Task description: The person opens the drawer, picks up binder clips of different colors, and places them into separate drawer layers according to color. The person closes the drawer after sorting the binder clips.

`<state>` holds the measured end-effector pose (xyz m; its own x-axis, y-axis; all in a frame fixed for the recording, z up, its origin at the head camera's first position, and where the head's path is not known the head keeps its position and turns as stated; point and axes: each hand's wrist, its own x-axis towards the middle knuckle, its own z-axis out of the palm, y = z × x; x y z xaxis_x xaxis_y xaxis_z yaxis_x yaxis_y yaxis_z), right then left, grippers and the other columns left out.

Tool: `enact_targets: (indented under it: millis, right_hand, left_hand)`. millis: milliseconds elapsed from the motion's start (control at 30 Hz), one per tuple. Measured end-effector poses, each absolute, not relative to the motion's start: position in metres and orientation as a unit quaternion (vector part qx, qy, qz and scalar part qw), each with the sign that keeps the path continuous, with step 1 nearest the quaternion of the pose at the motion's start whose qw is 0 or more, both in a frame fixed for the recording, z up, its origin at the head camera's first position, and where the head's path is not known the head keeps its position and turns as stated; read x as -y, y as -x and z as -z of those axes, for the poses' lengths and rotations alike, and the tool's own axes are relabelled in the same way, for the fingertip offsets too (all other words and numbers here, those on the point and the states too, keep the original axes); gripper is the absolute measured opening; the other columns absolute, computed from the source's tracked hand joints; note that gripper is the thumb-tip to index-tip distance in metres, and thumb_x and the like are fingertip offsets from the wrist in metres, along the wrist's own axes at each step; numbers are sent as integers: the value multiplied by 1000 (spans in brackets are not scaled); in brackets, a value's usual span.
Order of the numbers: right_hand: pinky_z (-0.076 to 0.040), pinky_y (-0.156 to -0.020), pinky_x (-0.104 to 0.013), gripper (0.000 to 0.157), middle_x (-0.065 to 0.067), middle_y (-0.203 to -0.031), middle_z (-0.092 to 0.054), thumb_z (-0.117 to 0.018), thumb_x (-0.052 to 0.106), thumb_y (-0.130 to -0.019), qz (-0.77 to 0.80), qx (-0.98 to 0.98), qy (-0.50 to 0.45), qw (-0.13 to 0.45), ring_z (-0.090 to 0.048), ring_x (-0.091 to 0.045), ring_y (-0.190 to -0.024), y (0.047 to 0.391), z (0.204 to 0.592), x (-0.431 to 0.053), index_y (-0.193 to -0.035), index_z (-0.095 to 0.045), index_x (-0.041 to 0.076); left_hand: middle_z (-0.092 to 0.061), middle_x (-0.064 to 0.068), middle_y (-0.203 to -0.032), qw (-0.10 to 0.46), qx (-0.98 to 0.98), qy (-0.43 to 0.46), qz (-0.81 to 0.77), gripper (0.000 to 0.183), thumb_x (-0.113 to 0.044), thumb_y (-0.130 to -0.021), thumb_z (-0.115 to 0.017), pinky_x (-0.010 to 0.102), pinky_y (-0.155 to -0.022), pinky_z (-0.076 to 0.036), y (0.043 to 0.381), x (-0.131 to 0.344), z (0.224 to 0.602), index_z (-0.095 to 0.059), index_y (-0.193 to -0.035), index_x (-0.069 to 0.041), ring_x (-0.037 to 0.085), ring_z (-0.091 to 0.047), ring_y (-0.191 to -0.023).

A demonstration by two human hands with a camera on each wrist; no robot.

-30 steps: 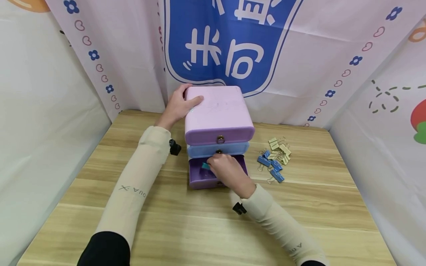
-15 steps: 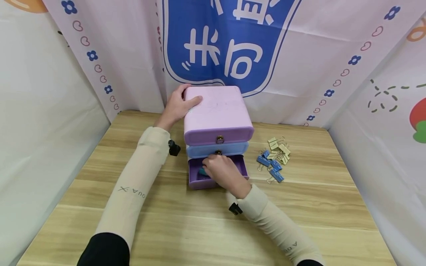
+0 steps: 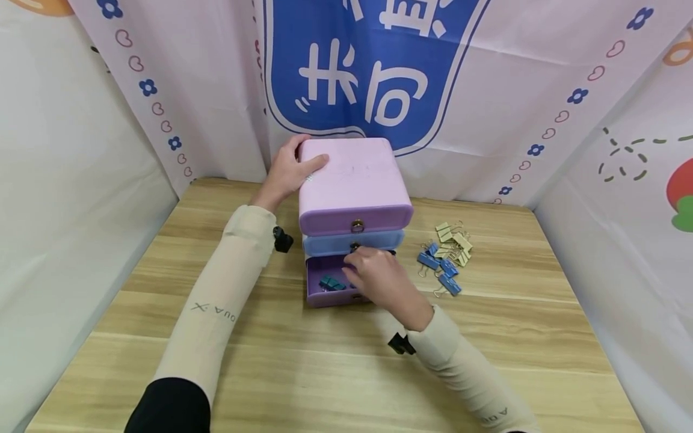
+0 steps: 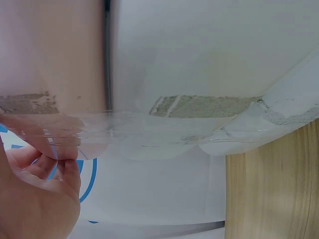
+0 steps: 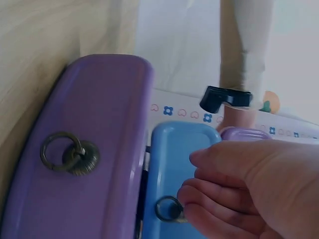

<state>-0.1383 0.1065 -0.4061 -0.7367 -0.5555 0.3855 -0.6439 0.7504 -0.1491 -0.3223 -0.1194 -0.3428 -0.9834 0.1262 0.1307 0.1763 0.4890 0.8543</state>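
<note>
A small drawer cabinet (image 3: 352, 180) with a pink top stands at the table's middle. My left hand (image 3: 286, 174) grips its rear left corner, the thumb lying on the top; the left wrist view shows curled fingers (image 4: 70, 172) at the edge. Below, the purple bottom drawer (image 3: 327, 300) is pulled out. Teal binder clips (image 3: 332, 283) lie inside it, on the left. My right hand (image 3: 381, 279) hovers over the drawer's right part, fingers loosely bent, with nothing seen between them. In the right wrist view, the hand is close to the blue middle drawer (image 5: 182, 149) and its ring pull.
Right of the cabinet lie several blue binder clips (image 3: 449, 284) and yellow binder clips (image 3: 462, 243) in a loose pile. A printed cloth (image 3: 487, 108) hangs behind the wooden table (image 3: 303, 367), and white sheets flank both sides.
My right hand dipped into the bottom drawer with a teal binder clip, let it go there, and moved back to the right. My left hand kept its grip on the cabinet.
</note>
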Motion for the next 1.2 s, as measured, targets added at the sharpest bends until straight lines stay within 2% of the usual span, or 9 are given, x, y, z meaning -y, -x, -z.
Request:
enact_targets:
  millis: [300,533,700,967,1200]
  right_hand:
    - [-59,-70,-29,12,-2,-90,-77,-82,19,-93,-192,923,-292,159,-70,-13,-78,122,403,-125,-99,-81,9]
    - [-55,-65,-19,6,0,-85,-76,-82,15,-92,-252,918,-269,150,-68,-9,-73,110,407,-137,-93,-81,9]
    - [-53,-62,-14,6,1,-81,-76,-83,15,-92,-279,918,-248,130,-65,-5,-68,101,411,-142,-90,-81,9]
    - [-53,-63,-10,10,-3,-81,-78,-85,15,-89,-289,925,-225,97,-70,-6,-67,92,429,-144,-93,-83,6]
    - [-55,-63,-13,7,-4,-80,-80,-84,14,-90,-309,925,-215,56,-71,-8,-67,92,446,-143,-90,-84,6]
  left_hand:
    - [-40,7,-169,19,864,85,496,86,-55,-95,-71,43,-126,-35,321,120,341,-36,-164,-18,25,-44,-147]
    - [-40,7,-168,21,862,88,499,86,-54,-95,-71,43,-127,-35,322,119,341,-36,-164,-17,24,-44,-147]
    - [-40,7,-168,19,862,87,499,86,-54,-95,-71,42,-126,-35,321,119,341,-36,-164,-17,24,-44,-147]
    - [-40,6,-169,14,863,85,497,86,-56,-95,-71,43,-126,-36,322,120,342,-35,-164,-18,25,-44,-146]
    - [-39,5,-169,9,864,81,497,87,-58,-95,-71,43,-126,-36,323,120,343,-34,-165,-20,25,-44,-146]
